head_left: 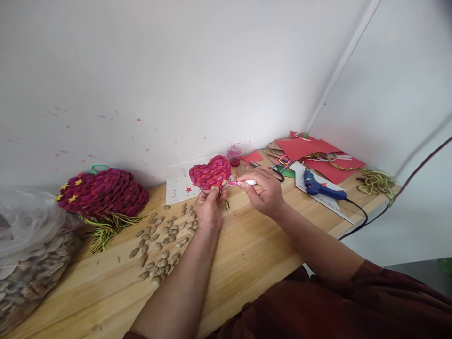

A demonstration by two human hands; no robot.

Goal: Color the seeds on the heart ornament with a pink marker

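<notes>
My left hand (209, 207) grips the lower edge of a heart-shaped piece (212, 174) covered with pink-painted peanut shells, its thumb on the front. A few shells near its lower right look paler. In my right hand (264, 190) is a paintbrush (247, 182) with a white, pink-stained handle, pointing left; its tip is at the right edge of the heart. Behind the heart stands a clear cup (235, 155) of pink paint. Unpainted peanut shells (165, 254) lie scattered left of my left forearm.
At left are stacked pink hearts (106, 193) with green tassels and a plastic bag (35, 268) of shells. A blue glue gun (323, 188) with a cable, red paper (300, 148), scissors (278, 174) and yarn (377, 183) lie right. A wall stands behind.
</notes>
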